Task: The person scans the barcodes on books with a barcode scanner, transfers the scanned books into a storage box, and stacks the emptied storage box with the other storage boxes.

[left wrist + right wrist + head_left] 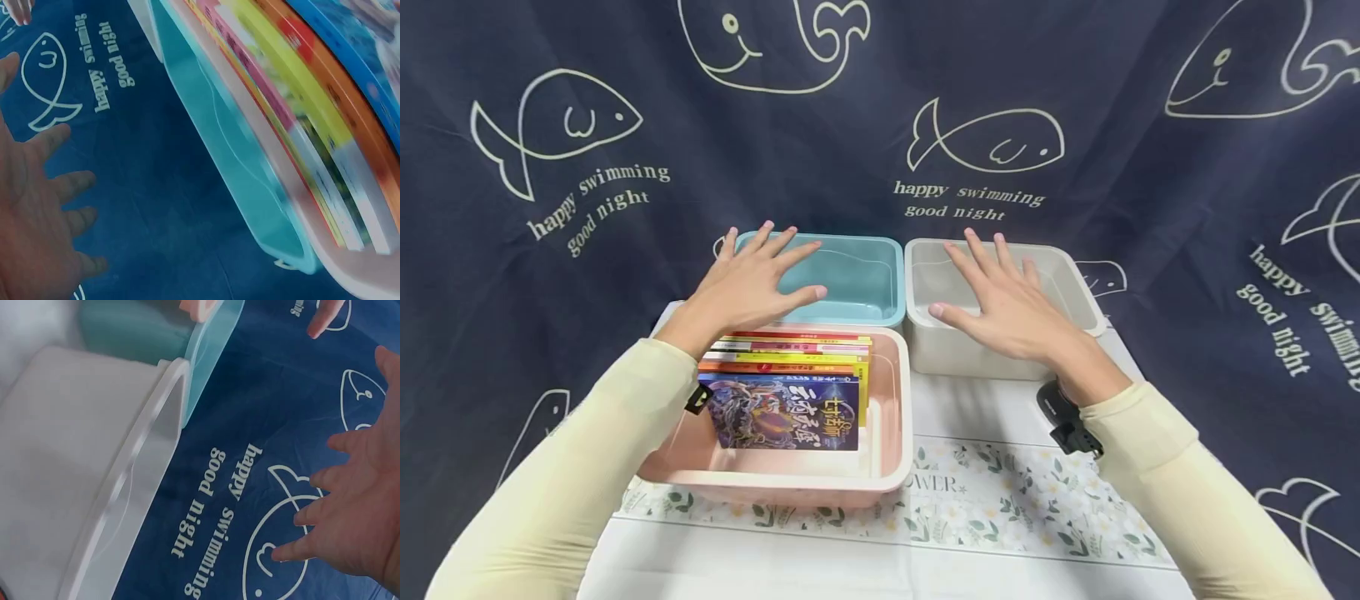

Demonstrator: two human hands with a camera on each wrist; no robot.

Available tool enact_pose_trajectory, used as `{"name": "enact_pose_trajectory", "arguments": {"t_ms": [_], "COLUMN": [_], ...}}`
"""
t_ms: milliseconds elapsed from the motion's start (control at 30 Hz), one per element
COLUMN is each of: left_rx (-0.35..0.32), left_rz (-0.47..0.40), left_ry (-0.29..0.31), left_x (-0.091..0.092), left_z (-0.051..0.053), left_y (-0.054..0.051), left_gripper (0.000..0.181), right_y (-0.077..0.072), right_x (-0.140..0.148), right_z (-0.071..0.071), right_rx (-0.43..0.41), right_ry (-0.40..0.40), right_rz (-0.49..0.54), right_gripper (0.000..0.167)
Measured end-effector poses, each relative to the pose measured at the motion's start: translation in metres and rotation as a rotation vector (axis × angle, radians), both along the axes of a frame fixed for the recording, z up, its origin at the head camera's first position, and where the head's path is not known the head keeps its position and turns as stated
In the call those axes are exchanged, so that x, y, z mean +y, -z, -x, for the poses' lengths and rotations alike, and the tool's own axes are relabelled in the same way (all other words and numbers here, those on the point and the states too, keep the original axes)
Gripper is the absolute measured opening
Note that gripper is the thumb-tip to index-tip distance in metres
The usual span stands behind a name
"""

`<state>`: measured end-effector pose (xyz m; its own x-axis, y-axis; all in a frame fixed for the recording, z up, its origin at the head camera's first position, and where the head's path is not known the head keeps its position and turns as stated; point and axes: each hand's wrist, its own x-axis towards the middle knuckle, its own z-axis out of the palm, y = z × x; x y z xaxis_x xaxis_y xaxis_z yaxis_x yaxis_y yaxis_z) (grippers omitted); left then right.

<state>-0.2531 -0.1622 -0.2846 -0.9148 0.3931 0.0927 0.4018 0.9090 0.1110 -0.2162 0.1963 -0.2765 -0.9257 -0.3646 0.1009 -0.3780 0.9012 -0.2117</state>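
A white table (887,571) (florally banded) carries a pink bin (889,400), blue bin (868,279) and grey bin (955,357).

Pink bin (901,408), teal bin (902,287) and pale grey bin (970,354) before you: smooth plastic, satin sheen, rims catching light. Your books (786,412): paper, covers smooth and slightly glossy. Backdrop (820,158) facing you: dark blue cloth, matt, softly creased. Table (940,575): white covering, smooth, faint sheen, can't tell if plastic or cloth. Your sleeves (587,442): matt, thin cloth. Your right wrist unit (1062,412): black, looks plastic.
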Motion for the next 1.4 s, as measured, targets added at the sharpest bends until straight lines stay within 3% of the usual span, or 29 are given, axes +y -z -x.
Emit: {"name": "enact_pose_trajectory", "arguments": {"t_ms": [400, 667, 900, 1067, 1200, 1400], "left_rx": [0.08, 0.126, 0.041, -0.007, -0.071, -0.158], "left_rz": [-0.034, -0.109, -0.181, -0.289, -0.366, -0.395], "left_ry": [-0.054, -0.129, -0.187, -0.166, -0.17, -0.178], "left_x": [-0.042, -0.083, -0.112, -0.127, -0.134, -0.141], "left_z": [0.012, 0.018, 0.021, 0.024, 0.03, 0.033], "left_y": [-0.012, -0.003, 0.012, 0.023, 0.031, 0.045], "left_gripper": [0.081, 0.075, 0.074, 0.068, 0.069, 0.069], "right_y": [0.009, 0.025, 0.037, 0.047, 0.055, 0.063], "right_x": [-0.009, -0.014, -0.022, -0.029, -0.037, -0.054], "right_z": [-0.001, -0.006, -0.012, -0.015, -0.016, -0.019], "right_rx": [0.036, 0.028, -0.04, -0.09, -0.135, -0.227], "right_ry": [-0.086, -0.154, -0.195, -0.185, -0.196, -0.28], "right_rz": [0.104, 0.164, 0.248, 0.324, 0.433, 0.617], "right_gripper": [0.086, 0.08, 0.074, 0.065, 0.059, 0.053]}}
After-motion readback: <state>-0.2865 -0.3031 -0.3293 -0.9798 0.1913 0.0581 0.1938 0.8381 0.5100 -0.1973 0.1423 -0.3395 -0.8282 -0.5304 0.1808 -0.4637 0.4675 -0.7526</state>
